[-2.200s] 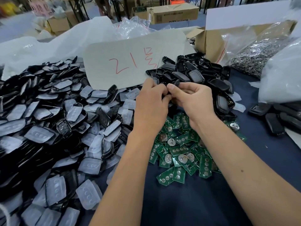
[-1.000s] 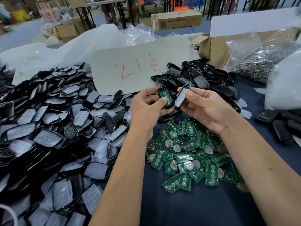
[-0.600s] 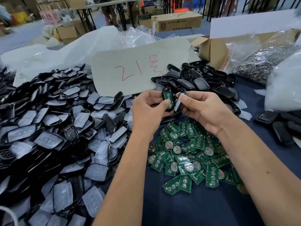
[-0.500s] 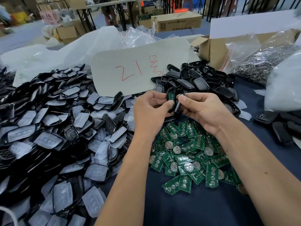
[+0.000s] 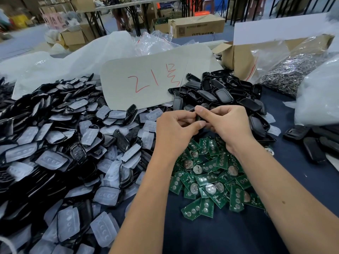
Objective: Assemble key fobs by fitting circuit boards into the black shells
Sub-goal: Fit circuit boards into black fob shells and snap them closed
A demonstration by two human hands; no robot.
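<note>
My left hand (image 5: pixel 174 132) and my right hand (image 5: pixel 226 125) meet above the table and pinch one black key fob shell (image 5: pixel 199 118) between thumbs and fingertips. Only a dark sliver of the shell shows between the fingers; the circuit board inside it is hidden. Below the hands lies a heap of green circuit boards (image 5: pixel 209 176) with round silver battery holders. A pile of empty black shells (image 5: pixel 220 92) sits just beyond the hands.
A large heap of black front shells with translucent button pads (image 5: pixel 55 153) fills the left. A grey card with red writing (image 5: pixel 152 79) leans behind. A bag of metal rings (image 5: pixel 289 74) and an open cardboard box (image 5: pixel 238 57) stand right; several black shells (image 5: pixel 311 143) lie far right.
The two halves, held apart with the green board showing a second ago, have been brought together. Both hands have closed in around the fob and hide the board.
</note>
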